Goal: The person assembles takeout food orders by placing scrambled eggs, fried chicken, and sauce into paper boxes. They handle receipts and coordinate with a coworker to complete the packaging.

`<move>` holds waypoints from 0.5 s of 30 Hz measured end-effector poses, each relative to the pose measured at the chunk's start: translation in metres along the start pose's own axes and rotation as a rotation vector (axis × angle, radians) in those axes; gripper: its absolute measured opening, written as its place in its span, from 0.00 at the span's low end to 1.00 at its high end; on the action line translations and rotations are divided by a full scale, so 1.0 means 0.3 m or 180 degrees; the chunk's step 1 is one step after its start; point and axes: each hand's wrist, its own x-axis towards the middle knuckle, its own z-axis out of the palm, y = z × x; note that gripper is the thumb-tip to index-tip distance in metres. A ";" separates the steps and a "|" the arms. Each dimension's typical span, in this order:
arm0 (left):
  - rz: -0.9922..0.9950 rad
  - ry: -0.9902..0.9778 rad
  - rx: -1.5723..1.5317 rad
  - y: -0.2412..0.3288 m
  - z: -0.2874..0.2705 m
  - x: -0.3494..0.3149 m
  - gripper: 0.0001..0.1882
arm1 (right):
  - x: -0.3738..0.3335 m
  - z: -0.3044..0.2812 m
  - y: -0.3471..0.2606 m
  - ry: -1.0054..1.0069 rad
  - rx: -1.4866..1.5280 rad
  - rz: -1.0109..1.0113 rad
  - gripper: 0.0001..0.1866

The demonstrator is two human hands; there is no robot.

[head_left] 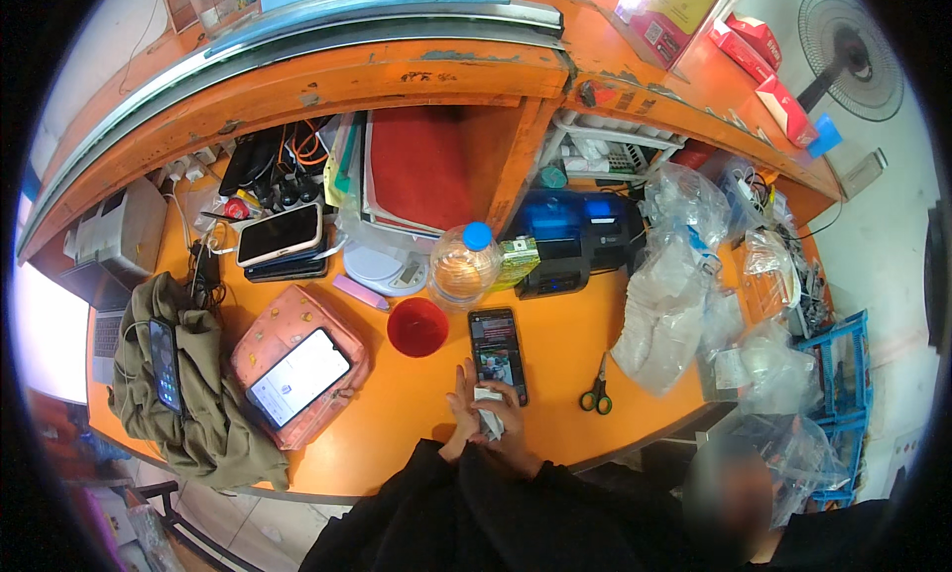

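My hands meet at the front edge of the orange desk (416, 453). My right hand (509, 425) has its fingers curled round a crumpled white tissue (488, 413), which is pressed toward the left palm. The fingers of my left hand (462, 410) are stretched out beside the tissue. Just beyond the hands a black phone (496, 346) lies on the desk with its screen lit. To its left stands a red cup (417, 327), and behind that a clear plastic bottle (464, 268) with a blue cap. Green-handled scissors (597, 394) lie to the right.
A pink pouch (297, 324) carries a lit phone (299, 376) at left, next to an olive garment (164, 384). Behind are a white scale (389, 267) and a black printer-like device (580, 237). Plastic bags (659, 314) pile up at right, near another person (734, 488).
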 end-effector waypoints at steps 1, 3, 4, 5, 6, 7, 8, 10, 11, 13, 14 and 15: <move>0.0116 -0.0211 0.0122 -0.007 -0.006 -0.001 0.40 | 0.000 -0.009 0.005 0.0016 -0.0039 -0.0008 0.25; 0.0116 -0.0371 0.1026 0.005 0.019 0.007 0.38 | -0.003 -0.024 0.014 0.0154 -0.0177 0.0107 0.19; -0.0006 -0.0322 0.1815 0.029 0.053 0.007 0.36 | 0.000 -0.033 0.024 0.0408 -0.0371 0.0098 0.18; -0.0126 -0.0267 0.2605 0.061 0.097 0.009 0.35 | 0.007 -0.045 0.035 0.0649 -0.0595 0.0052 0.16; -0.0248 -0.0205 0.3398 0.100 0.144 0.012 0.33 | 0.016 -0.059 0.047 0.0891 -0.0815 0.0007 0.14; -0.0372 -0.0132 0.4192 0.141 0.190 0.019 0.31 | 0.033 -0.077 0.064 0.1076 -0.0543 0.0411 0.11; -0.0497 -0.0052 0.4988 0.179 0.229 0.029 0.30 | 0.051 -0.101 0.078 0.1256 -0.0265 0.0813 0.09; -0.0584 -0.0258 0.5393 0.233 0.277 0.057 0.24 | 0.095 -0.177 0.106 0.0794 -0.1422 0.0873 0.13; -0.0618 -0.0295 0.5567 0.245 0.292 0.062 0.23 | 0.118 -0.209 0.118 0.0588 -0.2001 0.0866 0.15; -0.0623 -0.0466 0.5835 0.255 0.299 0.066 0.22 | 0.155 -0.244 0.133 -0.0155 -0.2283 0.0760 0.18; -0.0591 -0.0601 0.5934 0.254 0.294 0.067 0.22 | 0.168 -0.253 0.136 -0.0480 -0.2402 0.0581 0.20; -0.0600 -0.0716 0.6005 0.253 0.286 0.064 0.22 | 0.179 -0.256 0.138 -0.0661 -0.2457 0.0753 0.21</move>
